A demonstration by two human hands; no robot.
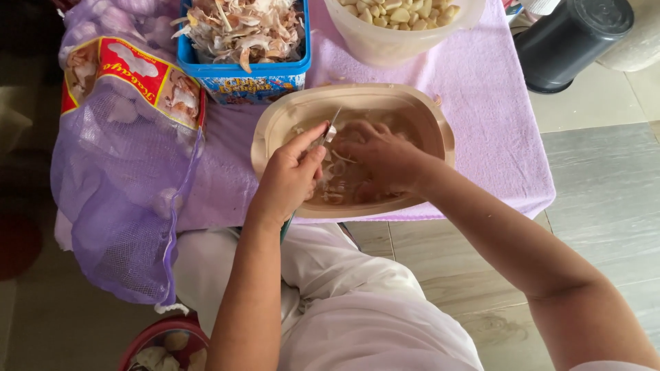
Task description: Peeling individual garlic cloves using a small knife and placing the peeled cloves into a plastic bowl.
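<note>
Two bare hands work over a shallow beige bowl (275,127) that stands on a lilac cloth (481,103). Farthest left, a purple mesh sack (117,192) with a red and yellow label slumps over the cloth's edge, bulging with garlic bulbs. Just right of it, behind the bowl, a blue tub (240,72) is heaped with papery garlic skins. The left hand (289,180) is closed around a small knife (332,124), whose thin blade points up and away above the bowl's near-left side. The right hand (381,156) meets it from the right, fingers curled and pinching a garlic clove (331,134) right at the blade; the clove is small and mostly hidden by the fingers. Beneath both hands, loose skins and cloves lie in brownish water in the bowl. Behind the bowl to the right, a pale translucent tub (385,41) holds peeled cloves. Farthest right, a black round container (570,41) stands on the floor, apart from the cloth.
</note>
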